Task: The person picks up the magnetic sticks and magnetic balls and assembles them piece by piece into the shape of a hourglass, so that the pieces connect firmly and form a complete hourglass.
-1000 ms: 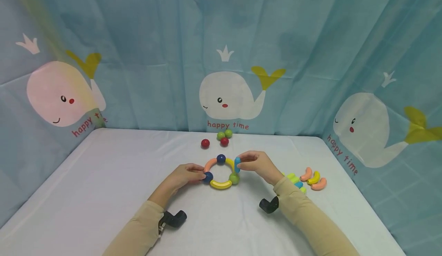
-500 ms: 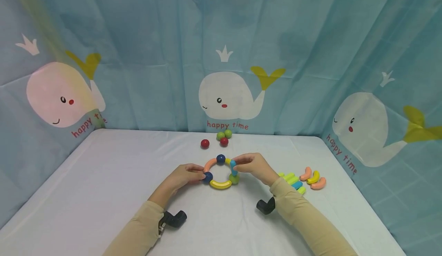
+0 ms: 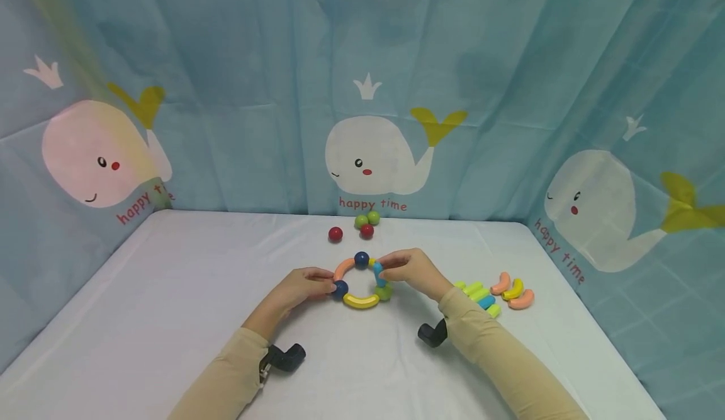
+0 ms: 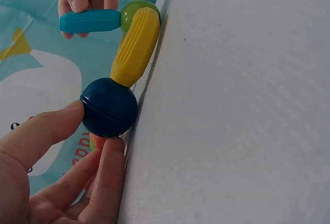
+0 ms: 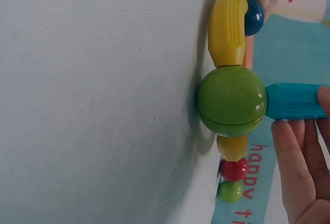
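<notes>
- The right grip point(image 3: 416, 273) pinches a blue stick point(image 5: 294, 101) between thumb and fingers; the stick stands up from a green ball point(image 5: 232, 101), its lower end meeting the ball's top.
- The stick looks light, stiff and ridged, likely hard plastic and not fragile; the upper half seems the best hold, leaving the lower end free.
- Whether the stick is fixed to the ball or merely touches it, I cannot tell.
- The left grip point(image 3: 300, 284) pinches a dark blue ball point(image 4: 110, 108); smooth and round, it would probably slip or roll under a loose hold, so opposite sides suit it.
- These two balls sit in a ring with a yellow curved bar point(image 3: 361, 301), an orange curved bar point(image 3: 342, 269) and another dark blue ball point(image 3: 362, 258), between the hands, mid-width on the counter point(image 3: 170, 294).
- The right fingers hide much of the ring's other yellow bar point(image 3: 372, 262).
- Toward the counter's right edge lie loose sticks point(image 3: 476, 291), partly covered by the sleeve, and three curved pieces point(image 3: 513, 291).
- Near the far edge are two red balls point(image 3: 335, 234) and two small green balls point(image 3: 367, 220).
- The counter's near edge is cut off.
</notes>
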The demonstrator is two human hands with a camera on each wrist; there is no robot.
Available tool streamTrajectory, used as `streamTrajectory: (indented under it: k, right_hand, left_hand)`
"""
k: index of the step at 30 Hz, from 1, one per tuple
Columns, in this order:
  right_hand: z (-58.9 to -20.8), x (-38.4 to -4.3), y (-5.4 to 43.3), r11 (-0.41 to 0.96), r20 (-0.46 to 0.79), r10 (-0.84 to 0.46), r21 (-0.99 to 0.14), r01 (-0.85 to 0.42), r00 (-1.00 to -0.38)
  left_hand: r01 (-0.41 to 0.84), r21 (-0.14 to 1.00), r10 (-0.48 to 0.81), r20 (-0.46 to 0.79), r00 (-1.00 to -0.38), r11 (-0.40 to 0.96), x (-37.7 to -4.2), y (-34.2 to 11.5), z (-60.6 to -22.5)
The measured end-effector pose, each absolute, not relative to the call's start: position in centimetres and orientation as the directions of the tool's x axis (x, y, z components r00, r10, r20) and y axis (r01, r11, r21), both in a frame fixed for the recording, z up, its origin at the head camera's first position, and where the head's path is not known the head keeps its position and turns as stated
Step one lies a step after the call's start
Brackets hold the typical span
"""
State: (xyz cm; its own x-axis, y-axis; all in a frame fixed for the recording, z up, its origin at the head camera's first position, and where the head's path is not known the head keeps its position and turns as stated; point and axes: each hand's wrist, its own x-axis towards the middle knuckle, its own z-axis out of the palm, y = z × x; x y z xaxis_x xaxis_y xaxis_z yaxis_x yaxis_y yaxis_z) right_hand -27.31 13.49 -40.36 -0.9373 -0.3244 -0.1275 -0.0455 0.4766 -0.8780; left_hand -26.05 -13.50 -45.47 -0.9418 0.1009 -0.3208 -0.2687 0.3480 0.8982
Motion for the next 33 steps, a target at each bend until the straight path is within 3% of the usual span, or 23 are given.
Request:
streamTrajectory:
  k: [7,19,33]
  right_hand:
    - [-39.6,-27.2,15.1,0.509,-0.136,-0.288,-0.86,-0.031,-0.948]
    - [-40.0,-27.3,22.8,0.529,-0.161,-0.24,-0.849,0.01,-0.957]
    - [-40.9,-28.3,27.2,0.635,-0.302,-0.206,-0.765,0.108,-0.931]
  left_hand:
    - [-0.27,0.891,0.094,-0.324,-0.941,0.366,-26.0,-13.6,-45.6]
    - [-0.271,0.885,0.095,-0.329,-0.94,0.379,-26.1,-13.5,-45.3]
    - [-0.279,0.885,0.087,-0.333,-0.939,0.374,-26.1,-13.6,-45.4]
